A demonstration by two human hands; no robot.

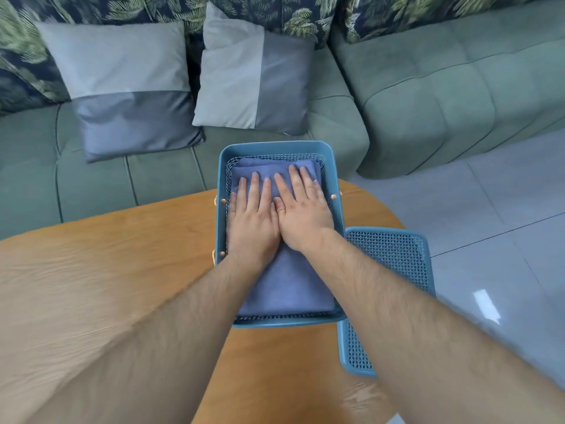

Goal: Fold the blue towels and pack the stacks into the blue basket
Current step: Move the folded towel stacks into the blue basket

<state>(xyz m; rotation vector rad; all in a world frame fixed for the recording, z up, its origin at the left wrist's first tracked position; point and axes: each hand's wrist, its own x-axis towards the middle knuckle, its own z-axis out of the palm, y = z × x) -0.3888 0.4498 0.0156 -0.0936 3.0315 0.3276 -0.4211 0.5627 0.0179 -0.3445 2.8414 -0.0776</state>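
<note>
Basket (269, 145): on your table (122, 255), toward its 12 o'clock edge.
Towels (284, 286): folded, stacked inside the basket.
Your left hand (252, 218): flat, fingers straight, pressing the towels.
Your right hand (302, 215): likewise flat on them, touching the left hand's 3 o'clock side.
Lid (394, 258): just beside the basket, at its 4 o'clock.
Cushions (122, 87): on the sofa (428, 87), 11 o'clock.

Light: bright, even, diffuse; no hard shadows.
Glare: white rectangular reflection on glossy pale grey floor tiles (486, 305), right side.
Shadow: thin and soft under square two-tone grey cushion (122, 87).
Blur: grain smeared on oval orange-brown wooden table (91, 286), worst along its left and near edges.
Focus: folded blue towel (284, 283) sharp at centre.
Distortion: wide-angle bowing of the table's far edge and of the tile joints.
</note>
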